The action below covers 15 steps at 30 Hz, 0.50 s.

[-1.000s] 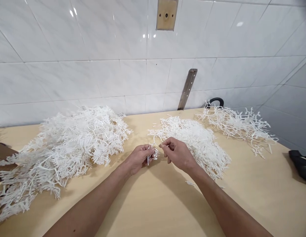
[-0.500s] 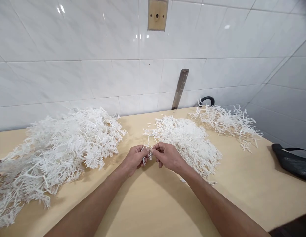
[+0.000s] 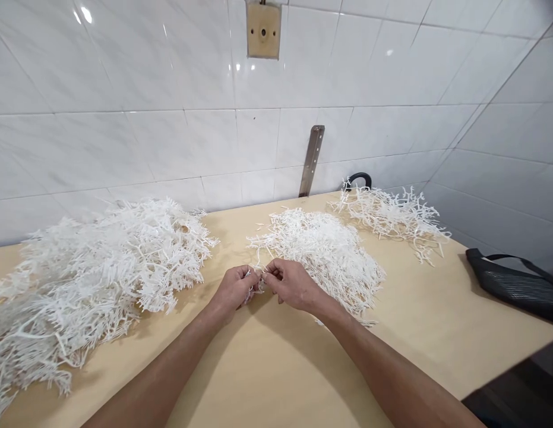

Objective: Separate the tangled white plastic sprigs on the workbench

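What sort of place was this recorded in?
Probably an indoor workroom: a pale tiled wall, a wood-toned table against it, and piles of white branching pieces spread on top.

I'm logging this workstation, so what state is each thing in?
Left hand: closed on white pieces
Right hand: fingertips pinched at those white pieces
White pieces: held, partly hidden by fingers
Left heap: tangled, piled up
Middle pile: loosely heaped
Right cluster: tangled, loosely spread
Black bag: lying down; open or shut, cannot tell
Metal strip: standing against the wall
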Available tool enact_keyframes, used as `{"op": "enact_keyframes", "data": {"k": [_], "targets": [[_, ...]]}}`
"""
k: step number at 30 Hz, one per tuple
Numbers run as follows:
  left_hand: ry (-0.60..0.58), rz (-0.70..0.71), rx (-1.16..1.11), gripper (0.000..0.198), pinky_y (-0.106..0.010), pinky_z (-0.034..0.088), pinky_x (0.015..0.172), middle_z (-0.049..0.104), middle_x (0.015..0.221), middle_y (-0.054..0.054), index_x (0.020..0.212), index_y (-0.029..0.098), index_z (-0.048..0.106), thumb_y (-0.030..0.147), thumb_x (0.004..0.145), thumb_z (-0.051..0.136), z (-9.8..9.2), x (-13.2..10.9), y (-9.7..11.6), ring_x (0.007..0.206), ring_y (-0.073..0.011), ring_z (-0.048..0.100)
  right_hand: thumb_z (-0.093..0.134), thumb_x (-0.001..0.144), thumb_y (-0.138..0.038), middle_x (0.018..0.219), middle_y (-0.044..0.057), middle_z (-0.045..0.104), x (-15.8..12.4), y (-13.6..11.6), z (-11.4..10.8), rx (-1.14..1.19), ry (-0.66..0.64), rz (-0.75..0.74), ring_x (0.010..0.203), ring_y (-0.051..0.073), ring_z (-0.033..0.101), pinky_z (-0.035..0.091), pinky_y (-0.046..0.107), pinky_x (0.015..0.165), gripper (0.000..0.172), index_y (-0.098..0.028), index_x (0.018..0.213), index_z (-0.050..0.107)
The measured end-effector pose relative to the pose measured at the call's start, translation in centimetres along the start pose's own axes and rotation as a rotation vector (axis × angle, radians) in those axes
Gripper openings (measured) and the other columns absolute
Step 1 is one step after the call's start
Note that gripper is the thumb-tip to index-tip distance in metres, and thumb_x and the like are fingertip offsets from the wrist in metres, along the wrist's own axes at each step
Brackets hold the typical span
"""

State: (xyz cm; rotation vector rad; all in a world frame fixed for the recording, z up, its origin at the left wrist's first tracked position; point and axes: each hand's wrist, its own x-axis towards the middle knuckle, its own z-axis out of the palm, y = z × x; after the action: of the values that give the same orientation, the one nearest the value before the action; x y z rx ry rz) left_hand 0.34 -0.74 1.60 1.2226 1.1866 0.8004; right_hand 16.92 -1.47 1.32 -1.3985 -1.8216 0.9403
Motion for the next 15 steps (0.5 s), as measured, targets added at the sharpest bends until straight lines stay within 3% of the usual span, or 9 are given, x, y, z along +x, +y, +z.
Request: {"op": "enact_keyframes", "data": {"k": [4,10,15], "targets": [[-0.004,0.021,0.009,0.036,-0.023,0.020,0.041,0.045,0.048,0.005,0.060,0.020,0.047,0.046,0.076,0.065,0.1,-0.2,0.1,0.040,-0.0073,0.033,0.055,0.082,-0.018,0.066,-0.002,0.060,0.0,0.0,0.3,-0.245,0.108,-0.094,0.059,0.012,0.051,0.035,0.023,0.053,0.009,-0.020,0.073,0.055],[0.018,0.083,0.103,0.032,-0.023,0.025,0.045,0.044,0.051,0.005,0.061,0.021,0.043,0.041,0.079,0.061,0.4,0.1,-0.4,0.045,-0.0083,0.036,0.048,0.088,-0.016,0.071,0.002,0.056,-0.3,-0.6,0.9,-0.552,0.112,-0.127,0.062,0.013,0.044,0.025,0.027,0.056,0.015,-0.020,0.074,0.047],[-0.054,0.069,0.092,0.036,-0.022,0.021,0.044,0.039,0.051,0.007,0.062,0.021,0.040,0.044,0.079,0.061,0.2,0.0,-0.1,0.046,-0.0071,0.030,0.045,0.090,-0.016,0.071,0.001,0.054,-0.3,-0.6,1.7,-0.591,0.098,-0.093,0.060,0.013,0.043,0.024,0.027,0.056,0.016,-0.020,0.075,0.046]]}}
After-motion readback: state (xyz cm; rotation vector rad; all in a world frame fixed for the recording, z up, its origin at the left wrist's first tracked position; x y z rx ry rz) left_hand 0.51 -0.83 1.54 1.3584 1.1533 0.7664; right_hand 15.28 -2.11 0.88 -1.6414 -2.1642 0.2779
